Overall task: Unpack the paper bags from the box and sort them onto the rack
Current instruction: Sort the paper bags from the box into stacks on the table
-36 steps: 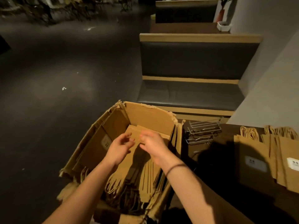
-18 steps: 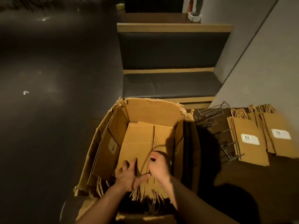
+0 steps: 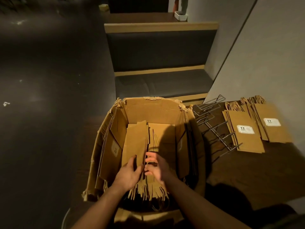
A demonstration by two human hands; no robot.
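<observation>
Inside the box (image 3: 145, 109), the left hand (image 3: 127, 175) grips a bundle of paper bags (image 3: 137, 146) running lengthwise away from it, right hand (image 3: 158, 169) open alongside.

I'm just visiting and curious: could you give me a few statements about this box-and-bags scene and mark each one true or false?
1. Both hands are down inside the cardboard box. True: the left hand and right hand are at the paper bags in the box.
2. The wire rack is full of bags. False: no bags stand in it.
3. Two stacks of labelled bags lie flat on the table. True.
4. The box is empty. False: many bags stand on edge inside.
5. The rack lies to the left of the box. False: it lies to the right.
</observation>
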